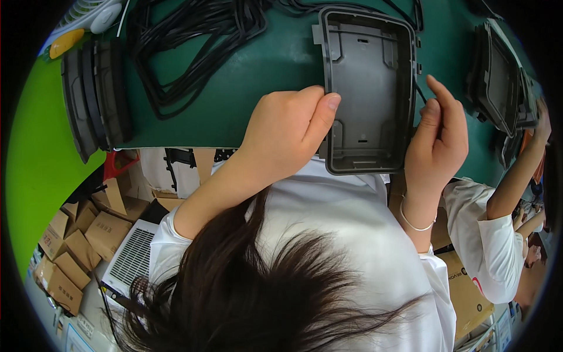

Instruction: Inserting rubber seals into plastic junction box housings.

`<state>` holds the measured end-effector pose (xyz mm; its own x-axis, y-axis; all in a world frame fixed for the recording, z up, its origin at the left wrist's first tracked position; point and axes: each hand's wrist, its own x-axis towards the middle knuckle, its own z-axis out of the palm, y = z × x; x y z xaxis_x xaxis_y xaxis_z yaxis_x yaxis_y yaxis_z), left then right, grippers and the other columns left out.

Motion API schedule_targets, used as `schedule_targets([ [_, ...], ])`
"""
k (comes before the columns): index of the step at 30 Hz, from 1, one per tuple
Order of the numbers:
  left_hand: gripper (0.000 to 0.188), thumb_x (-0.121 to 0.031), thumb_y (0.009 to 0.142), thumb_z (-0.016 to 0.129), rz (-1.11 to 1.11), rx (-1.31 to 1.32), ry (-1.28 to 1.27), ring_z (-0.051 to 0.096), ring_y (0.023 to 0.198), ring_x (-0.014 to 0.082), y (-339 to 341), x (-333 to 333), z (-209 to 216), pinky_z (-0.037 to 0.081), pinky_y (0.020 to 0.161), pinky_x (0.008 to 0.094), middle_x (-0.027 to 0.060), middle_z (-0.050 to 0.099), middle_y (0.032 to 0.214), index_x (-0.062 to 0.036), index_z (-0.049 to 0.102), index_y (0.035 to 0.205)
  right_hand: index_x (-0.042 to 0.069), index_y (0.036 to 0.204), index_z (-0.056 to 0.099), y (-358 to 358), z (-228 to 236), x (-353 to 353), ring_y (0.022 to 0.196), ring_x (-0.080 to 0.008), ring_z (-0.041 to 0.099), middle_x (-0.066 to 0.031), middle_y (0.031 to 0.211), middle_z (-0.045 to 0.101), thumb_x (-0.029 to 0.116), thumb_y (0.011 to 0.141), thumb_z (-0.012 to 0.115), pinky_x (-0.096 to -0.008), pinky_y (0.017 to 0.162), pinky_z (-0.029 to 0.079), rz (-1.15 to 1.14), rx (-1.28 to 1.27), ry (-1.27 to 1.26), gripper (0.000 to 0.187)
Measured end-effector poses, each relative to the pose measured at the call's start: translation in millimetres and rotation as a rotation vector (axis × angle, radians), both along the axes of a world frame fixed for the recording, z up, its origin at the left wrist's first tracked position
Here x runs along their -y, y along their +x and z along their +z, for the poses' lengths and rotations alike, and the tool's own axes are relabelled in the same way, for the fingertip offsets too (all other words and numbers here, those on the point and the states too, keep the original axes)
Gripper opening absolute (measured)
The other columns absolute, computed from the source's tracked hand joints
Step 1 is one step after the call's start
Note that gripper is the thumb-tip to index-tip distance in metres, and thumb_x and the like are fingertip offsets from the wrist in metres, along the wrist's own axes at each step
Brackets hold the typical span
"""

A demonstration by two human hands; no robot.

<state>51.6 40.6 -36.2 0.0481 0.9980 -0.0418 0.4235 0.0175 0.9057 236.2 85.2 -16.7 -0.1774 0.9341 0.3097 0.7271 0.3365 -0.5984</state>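
A grey rectangular plastic housing point(370, 97) with a deep, open inside stands tilted up at the table's near edge. My left hand point(293, 126) is closed on its left wall, thumb over the rim. Right of the housing, my right hand point(438, 132) is closed with its index finger raised and curved. A thin black rubber seal point(420, 91) runs from the housing's right rim into its fingers; the exact grip is partly hidden. Behind, to the left, lies a loose pile of black rubber seals point(193, 50).
Several grey housings point(97, 100) stand in a row at the left, and more grey housings point(498, 79) are stacked at the right, near a co-worker's hand point(543, 120). A yellow-orange tool point(65, 43) lies at the far left. Cardboard boxes point(108, 234) sit below the table.
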Motion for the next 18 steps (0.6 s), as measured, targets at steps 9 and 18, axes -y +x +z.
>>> schedule_targets([
  [9, 0.037, -0.019, 0.090, 0.049, 0.017, -0.006, 0.023, 0.040, 0.040, 0.0293, 1, 1, -2, 0.030, 0.040, 0.0372, 0.0129, 0.041, 0.046, -0.0016, 0.041, 0.058, -0.003, 0.098, 0.059, 8, 2, 0, 0.062, -0.0121, 0.041, -0.0048, 0.068, 0.047, 0.009, 0.090, 0.048, -0.0230, 0.057, 0.036, -0.061, -0.220, -0.234, 0.018],
  [18, 0.038, -0.022, 0.090, 0.049, 0.007, 0.026, -0.028, 0.040, 0.040, 0.0295, 0, 2, -1, 0.030, 0.040, 0.0376, 0.0128, 0.041, 0.046, -0.0022, 0.042, 0.058, -0.004, 0.085, 0.057, 1, 1, -13, 0.056, -0.0094, 0.036, -0.0013, 0.060, 0.042, 0.012, 0.090, 0.051, -0.0239, 0.050, 0.030, 0.001, -0.076, -0.392, 0.018],
])
